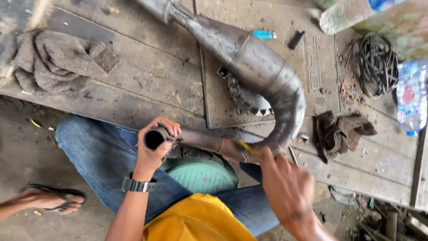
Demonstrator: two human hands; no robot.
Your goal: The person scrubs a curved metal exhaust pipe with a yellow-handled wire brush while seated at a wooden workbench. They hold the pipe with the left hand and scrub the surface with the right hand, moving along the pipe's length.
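Left hand (154,149) fingers wrapping the exhaust pipe (263,71) open end; right hand (285,183) fingers pinching a yellow stick (248,148), touching pipe bend, pipe lying across counter (147,76).

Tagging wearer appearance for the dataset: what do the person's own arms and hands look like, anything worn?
Both arms are bare, no sleeves reaching the forearms, no gloves. The left hand has a dark wristwatch with a black strap on the wrist. The right hand wears nothing; no rings can be made out on the fingers, which are blurred.

Two labelled plastic bottles (412,96), right edge
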